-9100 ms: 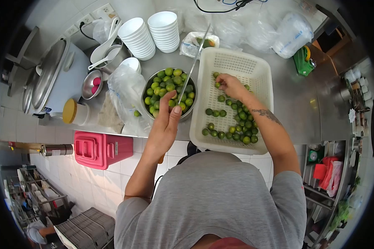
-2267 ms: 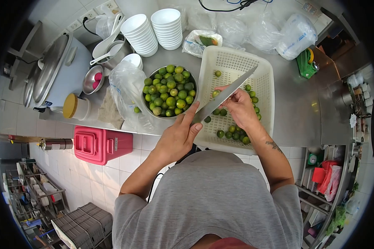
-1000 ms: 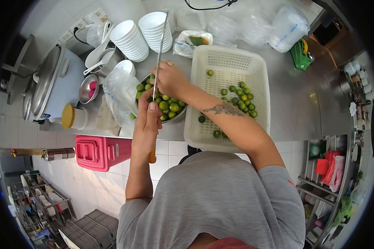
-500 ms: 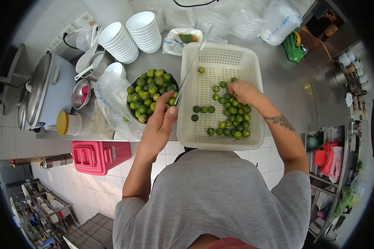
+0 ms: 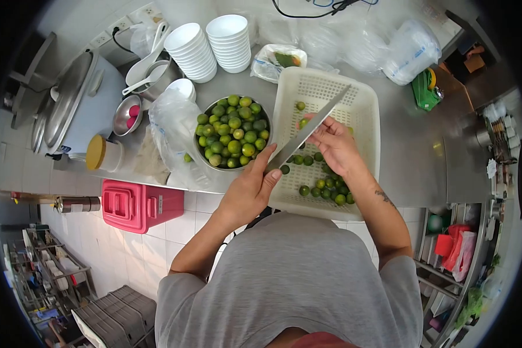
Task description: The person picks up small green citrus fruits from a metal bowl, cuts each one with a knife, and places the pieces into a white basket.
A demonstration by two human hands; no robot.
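My left hand (image 5: 250,188) is closed on a long knife (image 5: 310,130), its handle hidden in the palm and its blade slanting up and right over the white perforated basket (image 5: 372,110). Close against the blade, my right hand (image 5: 336,145) pinches a green lime (image 5: 303,123), partly covered by fingers and blade. Several loose limes (image 5: 329,190) lie in the basket below, some hidden by my right hand. Left of the basket, a round metal bowl (image 5: 268,124) is heaped with limes (image 5: 234,130), near my left hand.
Stacked white bowls (image 5: 191,53), a plastic-lined container (image 5: 269,66) and bagged plastic ware (image 5: 412,52) stand along the back. A large lidded pot (image 5: 93,110) and yellow-lidded tub (image 5: 105,153) sit left. A green tape dispenser (image 5: 426,90) is right; a pink bin (image 5: 142,206) stands below the counter.
The knife blade has swung across the basket, now broad side showing. My right hand has lifted from the limes and come left to the blade. The whole view has shifted slightly.
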